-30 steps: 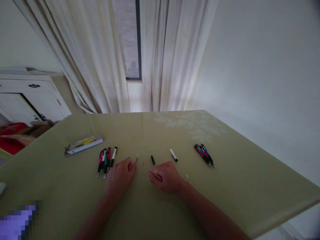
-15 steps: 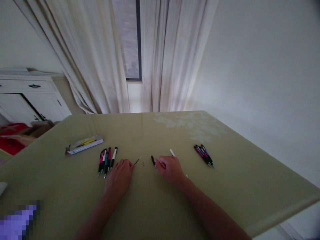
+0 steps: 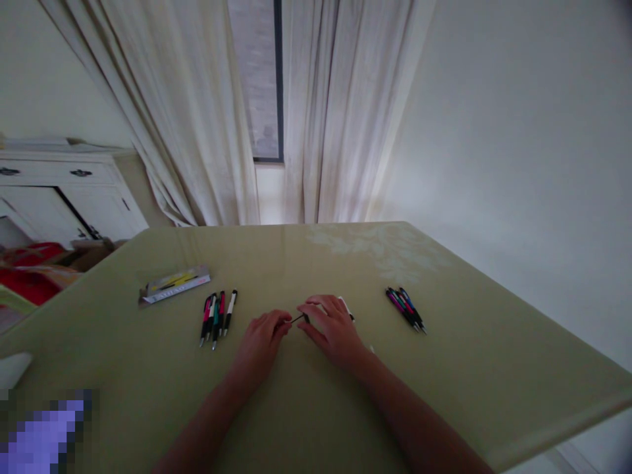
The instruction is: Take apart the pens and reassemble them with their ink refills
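Pinching the near end of a thin dark pen refill (image 3: 297, 318) just below the centre of the frame, the left hand (image 3: 264, 339) has its thumb and fingertips closed together. The right hand (image 3: 333, 329) curls its thumb and fingers, slightly parted, around a black pen grip (image 3: 306, 318), where the refill's other end meets it; how far the refill goes in cannot be told. Just beyond the right knuckles lies a white-and-black pen part (image 3: 347, 308), partly hidden, and a small white piece (image 3: 372, 349) sits beside that wrist. Left of centre, a group of click pens (image 3: 216, 320) lies side by side; right of centre is a tight cluster of dark pens (image 3: 405, 309). Farther left, a pen box (image 3: 175, 286) rests on the green tablecloth (image 3: 316, 415). Pale curtains (image 3: 182, 112) hang across the upper part of the frame.
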{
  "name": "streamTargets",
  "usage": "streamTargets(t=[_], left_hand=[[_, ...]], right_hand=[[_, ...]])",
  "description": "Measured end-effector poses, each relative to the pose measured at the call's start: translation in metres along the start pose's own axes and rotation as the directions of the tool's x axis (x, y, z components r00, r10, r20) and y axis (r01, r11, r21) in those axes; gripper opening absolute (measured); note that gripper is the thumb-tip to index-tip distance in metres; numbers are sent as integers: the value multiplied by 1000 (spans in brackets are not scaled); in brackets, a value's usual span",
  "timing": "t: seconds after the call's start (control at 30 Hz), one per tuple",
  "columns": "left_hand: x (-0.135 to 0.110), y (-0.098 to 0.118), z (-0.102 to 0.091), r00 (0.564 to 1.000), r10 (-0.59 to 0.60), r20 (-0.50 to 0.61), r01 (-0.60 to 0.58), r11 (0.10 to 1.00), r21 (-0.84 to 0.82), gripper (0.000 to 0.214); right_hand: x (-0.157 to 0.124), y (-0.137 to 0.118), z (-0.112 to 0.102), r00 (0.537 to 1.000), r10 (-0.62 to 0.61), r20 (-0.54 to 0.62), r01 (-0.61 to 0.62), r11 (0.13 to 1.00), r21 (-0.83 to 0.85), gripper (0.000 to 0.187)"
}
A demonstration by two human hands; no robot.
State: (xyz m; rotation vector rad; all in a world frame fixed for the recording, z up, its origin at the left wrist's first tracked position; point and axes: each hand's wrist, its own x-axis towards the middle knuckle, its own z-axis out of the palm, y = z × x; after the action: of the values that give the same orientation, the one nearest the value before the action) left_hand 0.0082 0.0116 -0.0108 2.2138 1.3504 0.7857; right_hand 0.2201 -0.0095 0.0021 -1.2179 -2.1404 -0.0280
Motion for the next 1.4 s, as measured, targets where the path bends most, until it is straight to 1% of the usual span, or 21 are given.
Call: streamTargets(t=[0.07,0.1,0.13,0.2,0.27,0.3,0.33,0.37,0.43,0.5,0.57,0.7,0.8,0.87,0.93,1.0,1.13,1.2,1.3,1.4], left_hand=[[-2,1,4,998,58,-26,-60,995,-76,20],[-3,0,5,997,75,-33,-78,992,-99,21],[-3,-1,7,996,81,-41,-85,989,-118,22],[-2,-6,10,995,53,-82,-64,988,-140,24],[1,-15,12,988,21,-152,-37,994,-103,28],[2,-20,14,983,29,-180,-39,998,-51,31],[2,-25,15,981,60,-183,-58,998,14,33],[3,-29,15,982,97,-160,-85,994,75,35],[2,-35,16,985,158,-75,-145,978,153,39],[2,-36,16,982,188,3,-186,966,177,41],[1,-34,15,980,196,43,-200,962,186,39],[2,-29,14,982,185,42,-189,956,223,26],[1,-25,14,982,186,42,-191,955,228,23],[1,-22,14,986,161,39,-165,960,225,21],[1,-20,14,994,110,12,-110,978,176,19],[2,-18,15,998,54,-26,-51,995,88,18],[5,-15,14,995,-42,-95,39,998,-39,20],[6,-14,13,991,-68,-113,48,985,-165,23],[6,-11,10,989,-68,-130,19,938,-347,22],[5,-12,9,987,-69,-144,8,923,-386,24]], right_hand=[[0,-1,1,999,-19,50,20,999,-26,22],[0,0,2,998,-22,66,24,999,-30,22],[0,0,3,997,-20,71,23,999,-30,24],[0,2,5,998,-5,64,7,1000,-26,23],[0,5,7,999,34,35,-33,999,-28,19],[0,6,8,998,65,13,-64,997,-34,17],[-1,8,9,995,100,-12,-100,994,-40,15],[-1,11,9,990,137,-37,-139,989,-43,14],[-1,15,10,975,208,-79,-210,977,-31,13],[0,19,10,961,260,-96,-260,965,5,12],[0,21,10,952,293,-91,-290,956,43,10],[1,22,11,949,306,-70,-301,951,67,5],[0,21,11,953,294,-68,-290,954,73,4],[0,20,11,956,286,-69,-281,956,81,5],[0,20,10,959,275,-67,-269,959,89,8],[-1,21,10,964,259,-56,-253,963,95,10],[-1,22,10,977,214,-19,-211,970,119,12],[-2,21,9,982,191,-5,-189,974,126,13],[-1,18,7,985,172,2,-171,977,128,12],[0,16,5,986,166,-2,-165,978,131,12]])
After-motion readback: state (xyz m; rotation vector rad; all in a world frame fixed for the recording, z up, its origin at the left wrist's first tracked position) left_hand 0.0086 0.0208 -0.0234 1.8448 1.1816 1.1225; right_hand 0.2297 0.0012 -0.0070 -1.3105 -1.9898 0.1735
